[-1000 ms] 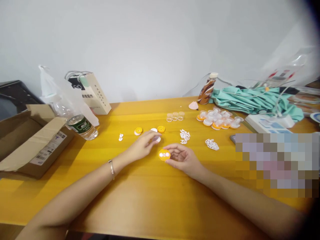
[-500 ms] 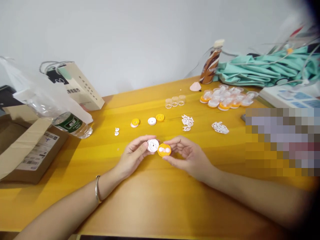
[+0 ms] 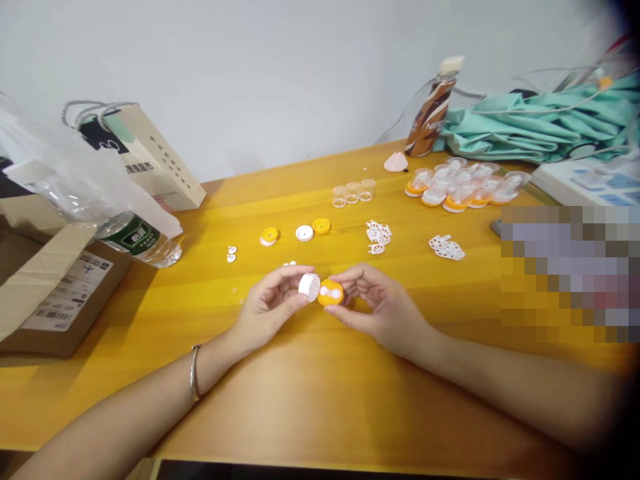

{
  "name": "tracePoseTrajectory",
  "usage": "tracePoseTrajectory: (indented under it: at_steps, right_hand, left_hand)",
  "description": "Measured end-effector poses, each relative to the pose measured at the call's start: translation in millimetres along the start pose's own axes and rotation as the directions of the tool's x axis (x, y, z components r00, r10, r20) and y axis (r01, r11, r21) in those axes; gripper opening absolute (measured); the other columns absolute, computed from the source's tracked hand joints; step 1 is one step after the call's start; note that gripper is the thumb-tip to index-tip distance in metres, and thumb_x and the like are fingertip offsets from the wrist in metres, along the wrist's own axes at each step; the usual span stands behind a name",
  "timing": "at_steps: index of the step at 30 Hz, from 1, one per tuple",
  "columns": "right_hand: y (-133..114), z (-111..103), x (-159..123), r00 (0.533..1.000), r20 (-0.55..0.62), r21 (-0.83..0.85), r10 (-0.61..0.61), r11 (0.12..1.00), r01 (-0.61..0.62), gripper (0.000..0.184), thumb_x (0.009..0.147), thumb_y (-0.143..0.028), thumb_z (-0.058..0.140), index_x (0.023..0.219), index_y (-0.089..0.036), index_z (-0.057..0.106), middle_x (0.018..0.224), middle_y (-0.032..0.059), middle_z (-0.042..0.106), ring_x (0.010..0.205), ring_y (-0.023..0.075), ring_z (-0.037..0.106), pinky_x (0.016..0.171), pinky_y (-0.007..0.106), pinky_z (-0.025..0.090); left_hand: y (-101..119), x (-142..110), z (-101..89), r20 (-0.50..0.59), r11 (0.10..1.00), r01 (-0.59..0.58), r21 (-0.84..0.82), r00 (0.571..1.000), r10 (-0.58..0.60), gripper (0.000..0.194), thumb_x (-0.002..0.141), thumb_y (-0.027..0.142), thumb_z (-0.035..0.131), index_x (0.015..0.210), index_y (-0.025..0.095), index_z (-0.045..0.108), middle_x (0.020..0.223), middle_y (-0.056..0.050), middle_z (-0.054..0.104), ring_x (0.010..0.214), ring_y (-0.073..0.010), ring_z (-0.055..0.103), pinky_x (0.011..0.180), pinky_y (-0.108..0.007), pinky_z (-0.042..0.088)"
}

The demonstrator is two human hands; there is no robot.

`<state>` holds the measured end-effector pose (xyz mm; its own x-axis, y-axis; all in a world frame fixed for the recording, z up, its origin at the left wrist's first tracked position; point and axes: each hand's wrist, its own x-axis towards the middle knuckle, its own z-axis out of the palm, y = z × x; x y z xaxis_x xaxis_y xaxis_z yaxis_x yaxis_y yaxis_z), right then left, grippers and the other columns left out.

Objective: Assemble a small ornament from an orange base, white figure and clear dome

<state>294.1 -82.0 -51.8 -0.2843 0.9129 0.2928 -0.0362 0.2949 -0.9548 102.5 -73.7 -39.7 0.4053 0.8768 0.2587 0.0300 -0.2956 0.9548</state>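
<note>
Grasps a white cap in the left grip and an orange cap in the right grip, just beside each other over the tabletop, nearer than three clear cups

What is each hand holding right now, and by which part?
The left hand holds a white round piece by its outer side; the right hand holds an orange round piece by its rim.

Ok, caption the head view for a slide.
Left hand holding a white round piece beside an orange one in the right hand, above a wooden table.
</note>
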Motion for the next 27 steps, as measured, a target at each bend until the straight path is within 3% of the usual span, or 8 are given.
tracePoseTrajectory:
  at_steps: [13,21,27]
  right_hand:
    - [0.3,0.8,-0.8,1.0,0.013,-0.018,-0.001,1.0,0.001,0.021,0.07,-0.024,0.067,0.087,-0.02,0.055,0.081,0.0017,0.064,0.068,0.0119,0.06,0.064,0.027,0.053]
    - [-0.7,2.3,-0.9,0.999,0.038,0.027,0.021,0.999,-0.022,0.021,0.069,-0.021,0.067,0.087,-0.021,0.056,0.081,0.001,0.065,0.07,0.0123,0.062,0.069,0.028,0.054]
    - [-0.7,5.0,-1.2,0.997,0.049,0.071,0.057,0.996,-0.06,0.023,0.07,-0.022,0.067,0.09,-0.021,0.057,0.083,0.0012,0.066,0.076,0.0137,0.064,0.074,0.03,0.054]
  left_hand:
    - [0.6,0.6,2.3,0.0,0.999,-0.031,0.019,1.0,0.031,0.031,0.079,0.024,0.059,0.11,0.022,0.057,0.098,-0.005,0.062,0.091,-0.0157,0.058,0.083,-0.029,0.047]
    - [-1.9,1.6,-0.3,0.077,0.985,-0.111,0.133,0.992,0.101,0.037,0.077,0.02,0.062,0.114,0.023,0.057,0.099,-0.007,0.056,0.091,-0.0166,0.054,0.08,-0.03,0.046]
    - [-3.9,1.4,1.3,0.049,0.969,-0.132,0.208,0.991,0.124,0.038,0.074,0.023,0.066,0.111,0.023,0.059,0.092,-0.006,0.056,0.083,-0.015,0.053,0.077,-0.03,0.046]
